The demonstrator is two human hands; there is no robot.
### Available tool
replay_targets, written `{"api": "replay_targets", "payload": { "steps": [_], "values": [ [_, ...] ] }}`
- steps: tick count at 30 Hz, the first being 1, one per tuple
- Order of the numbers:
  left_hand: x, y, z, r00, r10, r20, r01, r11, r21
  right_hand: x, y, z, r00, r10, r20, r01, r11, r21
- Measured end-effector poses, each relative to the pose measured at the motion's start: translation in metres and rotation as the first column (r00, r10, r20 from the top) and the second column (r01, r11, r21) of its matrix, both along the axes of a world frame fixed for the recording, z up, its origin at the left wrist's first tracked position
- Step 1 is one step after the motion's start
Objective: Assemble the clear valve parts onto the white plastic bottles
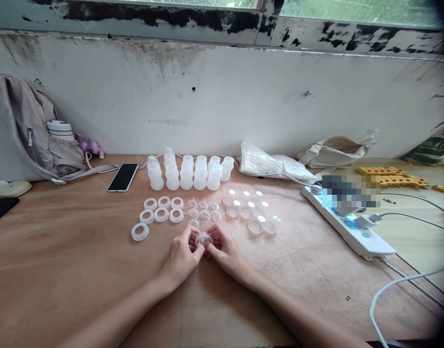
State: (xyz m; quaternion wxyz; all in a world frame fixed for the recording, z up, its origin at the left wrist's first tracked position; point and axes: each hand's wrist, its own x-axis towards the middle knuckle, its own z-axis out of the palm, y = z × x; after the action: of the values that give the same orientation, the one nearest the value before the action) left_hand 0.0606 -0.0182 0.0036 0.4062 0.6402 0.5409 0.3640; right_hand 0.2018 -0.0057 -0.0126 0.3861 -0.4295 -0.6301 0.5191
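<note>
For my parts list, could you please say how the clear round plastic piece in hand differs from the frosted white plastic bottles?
The left hand and right hand hold the clear round piece; the frosted bottles stand on the wooden table. The piece is low, the bottles taller and waisted. The piece looks clearer, the bottles milkier. Both look plastic.

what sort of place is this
Probably a makeshift indoor workspace: frosted white waisted containers stand grouped on a brown wooden table, and a long white plastic power strip with cables plugged in lies to their right.
</note>
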Motion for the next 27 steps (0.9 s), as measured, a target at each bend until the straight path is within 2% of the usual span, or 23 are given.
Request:
{"api": "replay_targets", "payload": {
  "steps": [8,14,19,27],
  "values": [
    [0.0,0.0,-0.001,1.0,0.005,0.017,-0.005,1.0,0.014,-0.001,0.0,-0.003,1.0,-0.011,0.004,0.011,0.999,0.037],
    [-0.001,0.001,0.003,0.993,-0.014,0.118,0.014,1.0,0.001,0.001,0.001,0.007,0.997,-0.001,-0.072,0.0,1.0,-0.002],
    [-0.002,-0.001,0.003,1.0,-0.013,0.021,0.012,0.999,0.041,0.001,0.0,0.007,1.0,-0.007,0.013,0.007,1.0,0.012],
    [-0.002,-0.002,0.002,0.993,0.003,-0.122,0.014,0.991,0.133,0.001,-0.002,-0.002,0.999,-0.001,0.047,0.0,0.999,0.033]
  ]
}}
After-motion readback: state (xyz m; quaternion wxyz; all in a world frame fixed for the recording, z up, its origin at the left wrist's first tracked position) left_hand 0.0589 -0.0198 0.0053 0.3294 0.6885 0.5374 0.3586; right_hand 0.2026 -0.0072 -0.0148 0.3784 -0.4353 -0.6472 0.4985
